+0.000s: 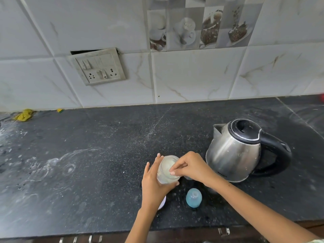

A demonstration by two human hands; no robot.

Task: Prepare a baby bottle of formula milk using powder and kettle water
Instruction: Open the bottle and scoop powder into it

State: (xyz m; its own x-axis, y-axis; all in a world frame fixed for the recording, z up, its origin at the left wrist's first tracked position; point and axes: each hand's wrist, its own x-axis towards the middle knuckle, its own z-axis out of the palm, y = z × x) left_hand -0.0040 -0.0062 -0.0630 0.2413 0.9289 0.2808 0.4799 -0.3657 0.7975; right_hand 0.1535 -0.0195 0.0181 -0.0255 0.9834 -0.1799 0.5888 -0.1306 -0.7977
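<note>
While left hand [154, 183] curls its grip round powder jar [167, 170], right hand [191, 166] pinches inside its mouth, kettle [233, 153] beside.

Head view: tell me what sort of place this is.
Most likely a home kitchen: a dark speckled stone countertop, a stainless steel electric kettle with black handle standing on it, and a white marble-look tiled wall with a switch-and-socket plate.

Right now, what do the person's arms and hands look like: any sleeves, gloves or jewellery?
Both forearms are bare up to the frame's bottom edge, with no gloves. No ring, bangle or watch shows on the left hand or the right hand. The fingernails look short and unpainted. At the bottom right corner a sliver of pale green patterned fabric shows, perhaps a sleeve edge.
</note>
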